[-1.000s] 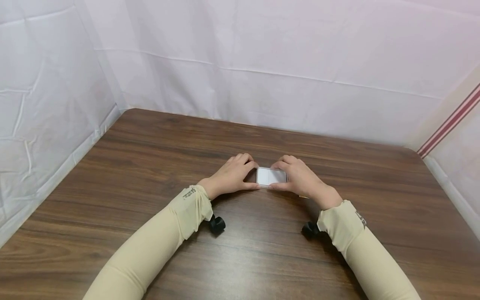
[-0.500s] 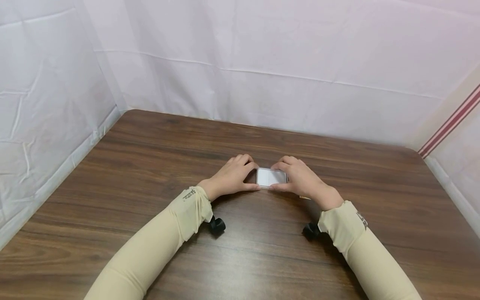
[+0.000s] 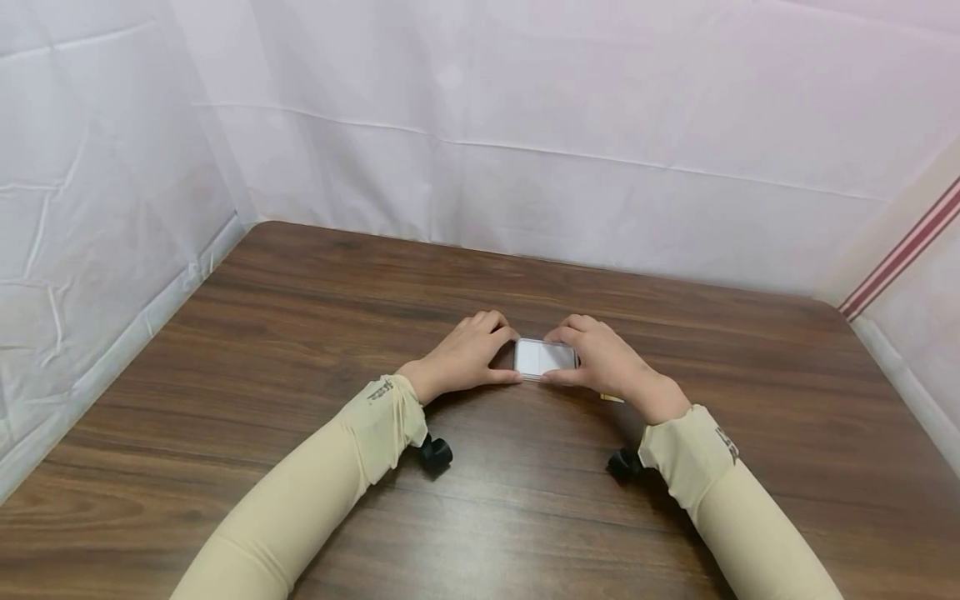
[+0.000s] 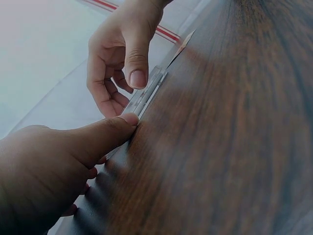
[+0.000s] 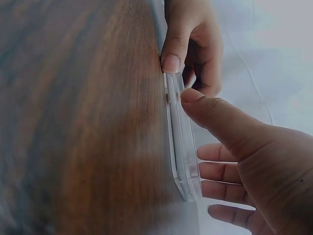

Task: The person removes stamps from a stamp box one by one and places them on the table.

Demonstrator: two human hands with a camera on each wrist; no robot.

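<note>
Big dark wood-grain bench [image 3: 300, 333] boxed in by white sheeting [image 3: 525, 167], and near its middle lies a small flat clear plastic case [image 3: 545, 358] – looks like a thin hinged box with something white inside. Both hands sit right at the case: the left hand [image 3: 465, 354] pinches its left end, thumb on the near edge and fingers curled over the far one, and the right hand [image 3: 600, 360] does the same on the right end. The wrist views show the thumb tips pressed on the seam of the case [image 5: 180, 142]. I'd say it's the prying-open or snapping-shut step – can't tell which. Next move probably needs steady thumb pressure along that seam while the fingers keep the case from sliding.
</note>
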